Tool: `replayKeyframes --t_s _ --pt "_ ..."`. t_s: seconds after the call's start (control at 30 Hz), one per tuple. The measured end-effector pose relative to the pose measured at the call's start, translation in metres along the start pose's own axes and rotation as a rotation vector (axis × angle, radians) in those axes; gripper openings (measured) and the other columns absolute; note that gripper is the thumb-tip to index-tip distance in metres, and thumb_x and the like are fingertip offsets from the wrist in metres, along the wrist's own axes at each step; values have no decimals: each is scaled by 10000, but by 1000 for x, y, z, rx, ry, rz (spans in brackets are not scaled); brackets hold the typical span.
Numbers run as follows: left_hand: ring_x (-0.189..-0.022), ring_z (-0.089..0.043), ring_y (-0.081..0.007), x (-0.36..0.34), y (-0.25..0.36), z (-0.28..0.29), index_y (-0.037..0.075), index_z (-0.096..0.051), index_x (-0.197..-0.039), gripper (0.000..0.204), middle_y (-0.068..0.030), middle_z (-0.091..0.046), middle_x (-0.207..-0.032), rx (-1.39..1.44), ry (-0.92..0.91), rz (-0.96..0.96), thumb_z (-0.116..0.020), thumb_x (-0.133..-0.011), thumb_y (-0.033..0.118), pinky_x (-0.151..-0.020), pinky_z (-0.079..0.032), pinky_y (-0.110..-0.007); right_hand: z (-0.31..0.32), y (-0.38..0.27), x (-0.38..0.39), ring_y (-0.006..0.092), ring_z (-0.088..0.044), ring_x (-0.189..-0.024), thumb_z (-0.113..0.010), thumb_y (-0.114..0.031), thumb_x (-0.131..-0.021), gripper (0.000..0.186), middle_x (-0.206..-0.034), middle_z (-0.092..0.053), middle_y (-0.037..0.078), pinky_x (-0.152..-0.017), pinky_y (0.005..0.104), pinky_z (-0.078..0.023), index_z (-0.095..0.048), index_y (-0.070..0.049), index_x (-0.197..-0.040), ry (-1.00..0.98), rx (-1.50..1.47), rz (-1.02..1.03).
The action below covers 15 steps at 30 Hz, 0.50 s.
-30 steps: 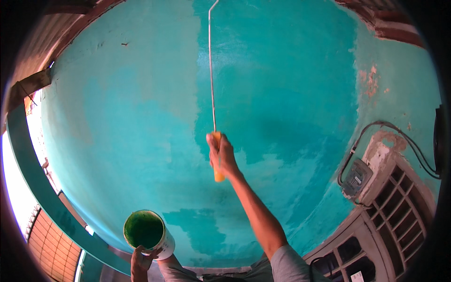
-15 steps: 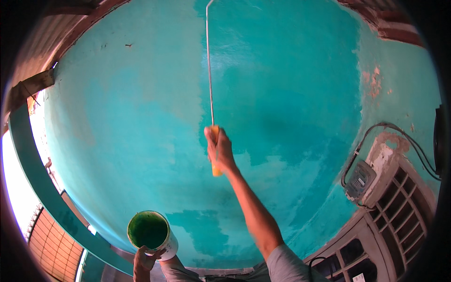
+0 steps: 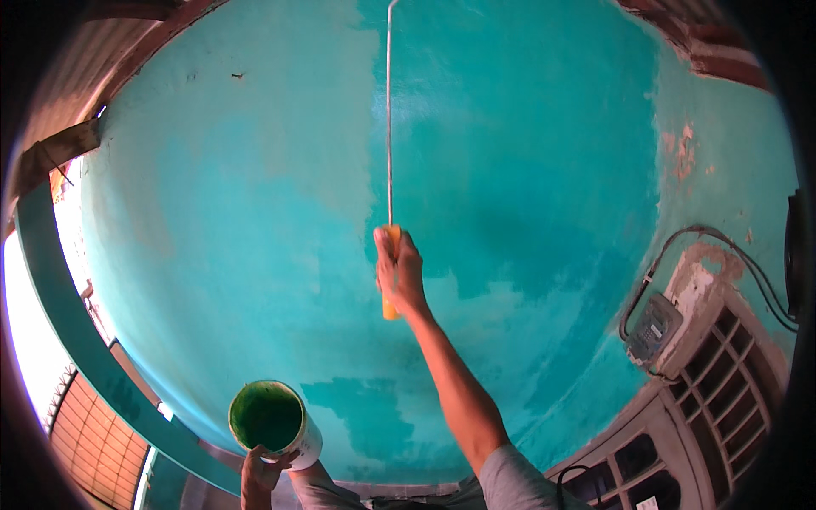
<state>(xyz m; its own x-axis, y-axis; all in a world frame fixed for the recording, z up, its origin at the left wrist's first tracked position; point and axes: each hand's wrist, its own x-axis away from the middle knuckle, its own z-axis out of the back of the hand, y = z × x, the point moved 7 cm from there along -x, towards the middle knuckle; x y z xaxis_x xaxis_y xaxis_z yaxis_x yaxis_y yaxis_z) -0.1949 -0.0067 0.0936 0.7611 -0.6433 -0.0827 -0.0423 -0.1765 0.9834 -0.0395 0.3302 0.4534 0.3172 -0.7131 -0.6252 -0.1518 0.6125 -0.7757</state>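
Observation:
My right hand [image 3: 399, 263] grips the yellow handle [image 3: 390, 313] of a long paint roller, its thin metal rod [image 3: 390, 127] running up to the top edge, where the roller head is out of view. Behind it is a turquoise wall [image 3: 518, 170], darker and patchy right of the rod, paler to the left. At the lower left my left hand [image 3: 265, 467] holds a white bucket [image 3: 302, 438] by its rim, thumb at the front, with dark green paint or residue [image 3: 263, 412] inside.
A grey meter box [image 3: 654, 327] with looping cables [image 3: 748, 263] hangs at right, above a gridded window [image 3: 722, 382] and door frame [image 3: 646, 459]. A teal post [image 3: 68, 331] and tiled panel [image 3: 98, 425] stand at left. Roof beams [image 3: 714, 59] border the top corners.
Over the last second my right hand has risen a little with the roller, and the rod has shifted slightly left, then right. The bucket and the whole view have shifted slightly.

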Motion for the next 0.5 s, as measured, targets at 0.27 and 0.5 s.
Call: replayKeyframes --t_s 0.27,0.5 --pt "-1060 -524 -370 0 11 -15 -124 -361 -1154 390 -273 -426 -1225 195 -230 193 -452 -778 -72 -853 -529 -424 0 17 6 289 -608 -625 -516 -324 -929 308 -727 -597 152 -577 374 -474 -502 -17 -924 115 28 28" --pt "-942 -579 -358 -1 -3 -12 -115 -372 -1187 468 -260 -506 -1116 563 -83 282 -553 -760 -55 -756 -552 -430 -4 11 -22 322 -606 -633 -513 -316 -930 307 -721 -591 168 -566 384 -471 -486 -11 -931 49 45 64"
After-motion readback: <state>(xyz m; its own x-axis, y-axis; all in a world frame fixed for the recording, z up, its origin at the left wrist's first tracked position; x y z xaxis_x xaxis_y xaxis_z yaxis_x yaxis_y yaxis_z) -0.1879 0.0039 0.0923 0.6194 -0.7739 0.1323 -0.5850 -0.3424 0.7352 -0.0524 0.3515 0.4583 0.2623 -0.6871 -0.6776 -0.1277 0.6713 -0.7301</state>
